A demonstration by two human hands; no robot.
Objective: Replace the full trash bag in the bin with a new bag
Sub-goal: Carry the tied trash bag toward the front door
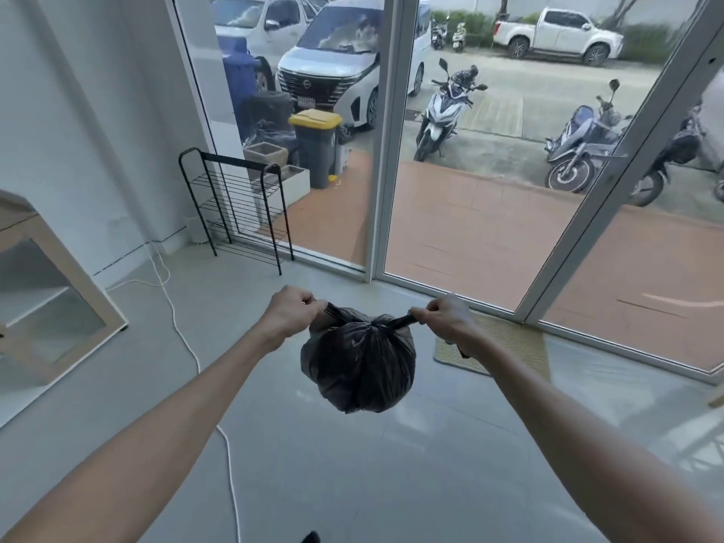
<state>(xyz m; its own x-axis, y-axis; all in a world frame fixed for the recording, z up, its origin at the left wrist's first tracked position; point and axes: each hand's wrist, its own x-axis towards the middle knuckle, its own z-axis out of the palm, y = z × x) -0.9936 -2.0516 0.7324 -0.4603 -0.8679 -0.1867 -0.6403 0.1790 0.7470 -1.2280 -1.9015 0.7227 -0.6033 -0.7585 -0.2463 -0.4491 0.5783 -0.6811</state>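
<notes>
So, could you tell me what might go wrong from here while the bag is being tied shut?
1. The left hand and right hand are pulling the ends of the black trash bag apart in mid-air; the thin plastic might tear at the knot and spill onto the floor.
2. If either end slips free, the full bag could drop.
3. The white cable runs across the floor beside the person, a possible trip hazard when carrying the bag away.
</notes>
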